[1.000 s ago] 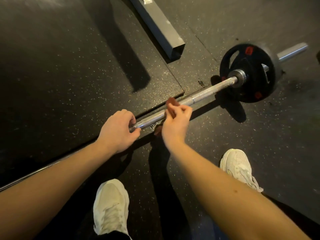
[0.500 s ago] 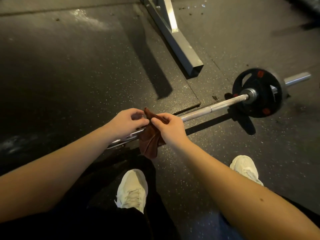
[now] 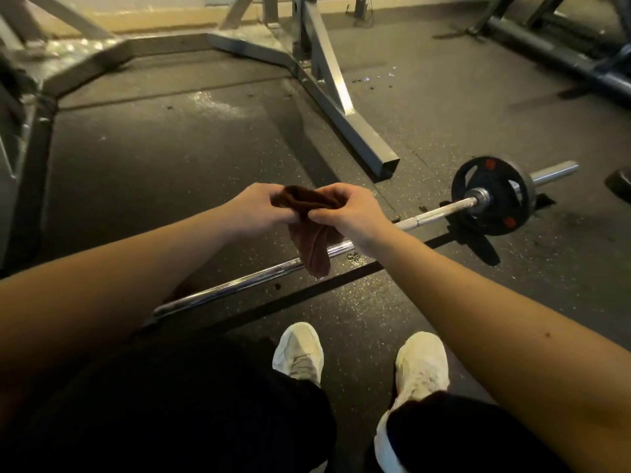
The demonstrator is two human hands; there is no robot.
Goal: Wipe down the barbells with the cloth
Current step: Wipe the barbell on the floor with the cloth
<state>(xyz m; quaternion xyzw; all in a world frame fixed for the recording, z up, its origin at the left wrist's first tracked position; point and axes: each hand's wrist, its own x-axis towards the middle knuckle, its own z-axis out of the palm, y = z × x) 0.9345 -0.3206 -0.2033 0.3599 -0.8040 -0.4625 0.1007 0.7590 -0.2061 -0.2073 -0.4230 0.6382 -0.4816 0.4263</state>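
Feet: pale shoes [image 3: 298, 349] planted on the dark rubber floor [image 3: 170, 148], just short of the barbell, the person bent over it
Bar: the barbell [image 3: 239, 285] lies flat on the floor, running from lower left to upper right, low enough to be wiped from above
Hands: the left hand [image 3: 254, 208] and right hand [image 3: 348, 208] are close together above the barbell, fingers of each curled on the cloth's top edge, apparently to bunch or refold it for a fresh face
Cloth: the brown cloth [image 3: 316, 240] hangs between the hands, its tail dropping across the barbell; contact with the metal cannot be told
Weight: one black plate [image 3: 491, 196] on the far right end rests on the floor, which should stop the barbell rolling
Beyond: a grey steel rack foot [image 3: 341, 107], well apart from the barbell
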